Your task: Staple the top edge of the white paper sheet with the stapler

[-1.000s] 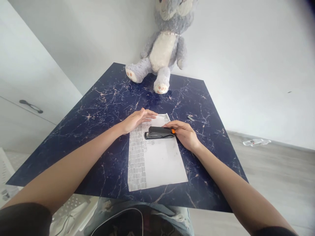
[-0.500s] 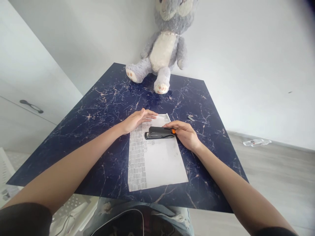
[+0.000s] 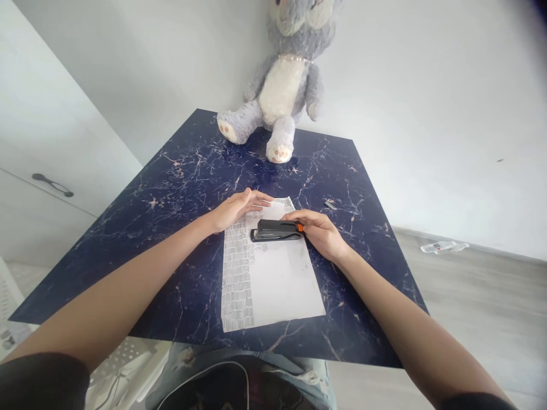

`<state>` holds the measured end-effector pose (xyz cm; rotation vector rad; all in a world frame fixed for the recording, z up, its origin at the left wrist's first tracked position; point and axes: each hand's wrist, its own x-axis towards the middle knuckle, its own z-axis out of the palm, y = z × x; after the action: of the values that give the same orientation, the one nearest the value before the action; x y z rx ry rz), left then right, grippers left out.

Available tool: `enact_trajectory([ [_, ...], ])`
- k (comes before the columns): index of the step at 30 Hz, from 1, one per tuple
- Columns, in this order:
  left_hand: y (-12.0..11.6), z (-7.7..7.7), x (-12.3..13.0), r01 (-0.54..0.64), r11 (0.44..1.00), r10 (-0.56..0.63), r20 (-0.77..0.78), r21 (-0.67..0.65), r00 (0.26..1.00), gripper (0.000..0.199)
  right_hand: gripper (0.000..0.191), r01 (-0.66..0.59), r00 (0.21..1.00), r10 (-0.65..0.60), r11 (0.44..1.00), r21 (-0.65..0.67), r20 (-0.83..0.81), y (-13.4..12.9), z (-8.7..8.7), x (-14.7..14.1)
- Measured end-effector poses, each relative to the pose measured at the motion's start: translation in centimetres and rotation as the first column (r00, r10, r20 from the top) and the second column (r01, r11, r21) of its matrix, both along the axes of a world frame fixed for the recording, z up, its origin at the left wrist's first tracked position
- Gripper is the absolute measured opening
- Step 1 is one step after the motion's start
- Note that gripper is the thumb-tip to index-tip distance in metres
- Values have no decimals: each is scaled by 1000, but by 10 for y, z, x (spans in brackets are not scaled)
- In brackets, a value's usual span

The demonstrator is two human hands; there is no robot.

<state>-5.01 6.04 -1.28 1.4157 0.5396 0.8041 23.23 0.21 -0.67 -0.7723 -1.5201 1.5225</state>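
A black stapler [image 3: 277,230] with an orange rear end lies crosswise over the upper part of a white sheet of paper [image 3: 284,285]. My right hand [image 3: 318,230] grips the stapler's rear end from the right, fingers closed around it. Dense print runs down the paper's left side and along its top. My left hand [image 3: 240,209] rests at the sheet's upper left corner, its fingers stretched out and apart from the stapler. Whether the paper is one sheet or several, I cannot tell.
The paper lies on a dark blue marbled table [image 3: 179,188]. A small strip of staples [image 3: 329,205] seems to lie to the right, beyond my right hand. A grey plush toy [image 3: 280,91] sits at the back edge against the wall. Clear plastic packaging [image 3: 442,246] is on the floor.
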Motion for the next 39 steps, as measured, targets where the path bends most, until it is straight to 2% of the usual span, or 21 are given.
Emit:
enact_trajectory([
  [13,2,-1,-1,-2,1000,2,3,-1,1000,74,40,43,997,-48,996,74,59,1,-2,-1],
  [15,1,0,0,-5,1000,5,0,-6,1000,73,38,24,986,-51,986,162,161,-2,1,-4],
  [17,0,2,1,-16,1000,16,4,-14,1000,71,37,-19,938,-88,953,303,336,-6,3,-7],
  [19,-2,5,2,-29,999,29,20,-22,999,69,37,-35,864,-200,892,451,462,-11,3,-10],
  [21,-3,7,2,-49,998,51,63,-29,997,65,31,-9,824,-345,785,620,449,-15,1,-12],
  [23,-4,10,1,-81,995,87,129,-53,988,61,31,7,818,-455,619,785,351,-18,-1,-12],
  [26,-3,12,-1,-74,986,102,192,-148,976,54,50,-11,794,-570,333,943,210,-23,0,-9],
  [28,-3,12,-3,-28,975,70,185,-220,980,52,58,-47,758,-631,200,979,165,-25,1,-7],
  [29,-3,12,-4,-9,969,52,168,-248,984,51,59,-68,744,-650,157,985,155,-26,2,-6],
  [31,-4,12,-5,1,961,30,108,-277,994,47,59,-110,729,-668,101,989,149,-29,3,-6],
  [33,-6,12,-4,-16,962,28,40,-272,999,44,58,-169,719,-673,72,983,173,-30,4,-6],
  [37,-8,13,-2,-60,962,62,1,-267,998,40,50,-294,687,-684,48,955,246,-34,6,-6],
  [39,-7,12,-2,-62,962,63,-4,-266,998,40,49,-270,682,-698,40,962,221,-35,5,-7],
])
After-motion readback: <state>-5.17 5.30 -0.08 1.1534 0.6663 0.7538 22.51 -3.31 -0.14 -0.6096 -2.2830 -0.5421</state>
